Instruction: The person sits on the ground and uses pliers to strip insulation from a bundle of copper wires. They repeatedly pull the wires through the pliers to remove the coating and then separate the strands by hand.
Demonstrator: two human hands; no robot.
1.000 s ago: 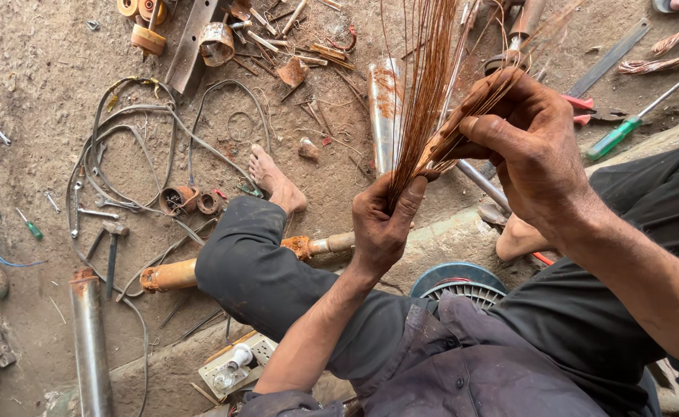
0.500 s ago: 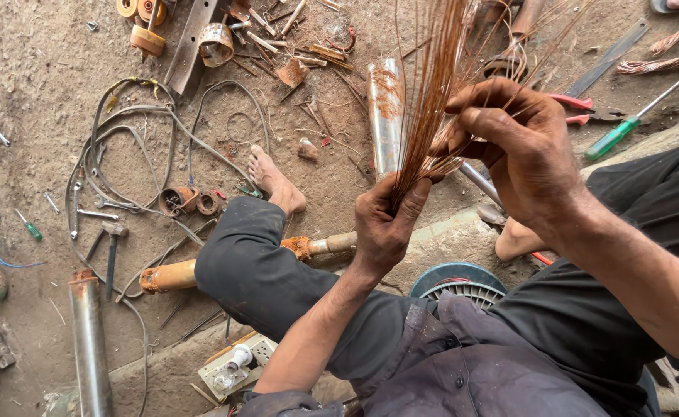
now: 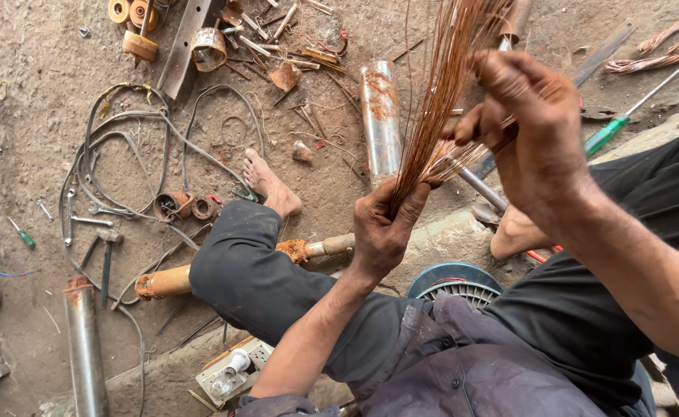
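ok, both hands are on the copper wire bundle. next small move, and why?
Probably draw the right hand up along the copper wire strands to comb them straight. The left hand pinches the bundle's lower end tight, while above it the strands fan out loose and uneven, and the right-hand fingers already grip a few strands partway up.

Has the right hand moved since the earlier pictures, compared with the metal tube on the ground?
Yes, slightly. The right hand has risen in the view, away from the left hand and along the copper wire bundle, beside the metal tube.
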